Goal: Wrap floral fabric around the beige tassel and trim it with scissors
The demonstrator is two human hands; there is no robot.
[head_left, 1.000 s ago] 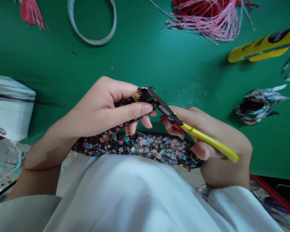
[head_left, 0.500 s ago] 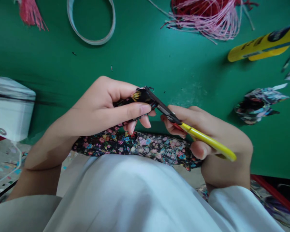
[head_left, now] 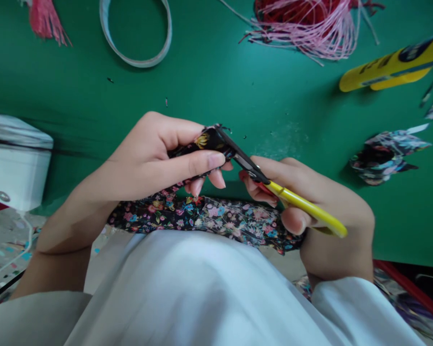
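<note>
My left hand (head_left: 166, 154) pinches the end of a black floral fabric strip (head_left: 231, 218) between thumb and fingers. The rest of the strip hangs over the near table edge, in front of my body. My right hand (head_left: 292, 192) grips scissors (head_left: 303, 204) with yellow-and-red handles and dark blades. Their blades lie along the fabric's end, just right of my left thumb, with the tips at its upper corner. A small frayed bit stands up at that corner. Part of the handles is hidden by my right fingers.
On the green table (head_left: 209, 86) lie a white ring-shaped band (head_left: 168, 43), a pink tassel (head_left: 46, 21), pink and red cords (head_left: 310, 33), a yellow tube (head_left: 386, 67) and a bunched floral piece (head_left: 375, 156). A white box-shaped device (head_left: 18, 166) with a cable stands left.
The scissors' handles and my right thumb have shifted slightly left and up. At the fabric's upper corner the frayed bit sticks out a little more. My left hand barely moved.
</note>
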